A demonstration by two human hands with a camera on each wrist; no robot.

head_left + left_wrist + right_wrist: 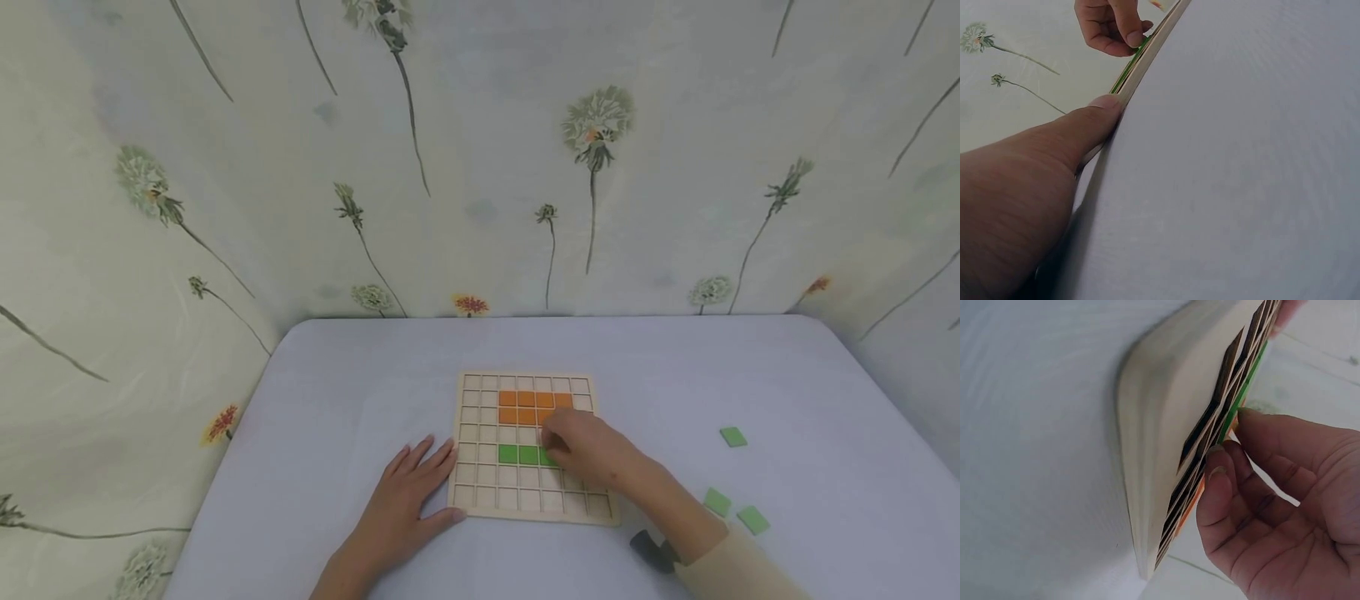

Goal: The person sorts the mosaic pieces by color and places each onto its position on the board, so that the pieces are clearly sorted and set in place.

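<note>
A square wooden grid board [532, 514] lies on the table. It bears two rows of orange tiles [527, 399] and a row of green tiles [518, 454]. My right hand [592, 446] is over the board's right half, thumb and fingertips pinching a green tile [1230, 419] at the end of the green row, partly hidden by the hand. Along the board's left edge rests my left hand [405, 504], fingers spread on the table and fingertips at the edge. Its thumb [1094, 119] touches the board near the front left corner.
Right of the board lie loose green tiles [733, 437], two of them near the right forearm. A dark object [651, 551] sits partly under the right wrist. Behind the white-covered table [360, 375] hangs a flower-patterned cloth [480, 167].
</note>
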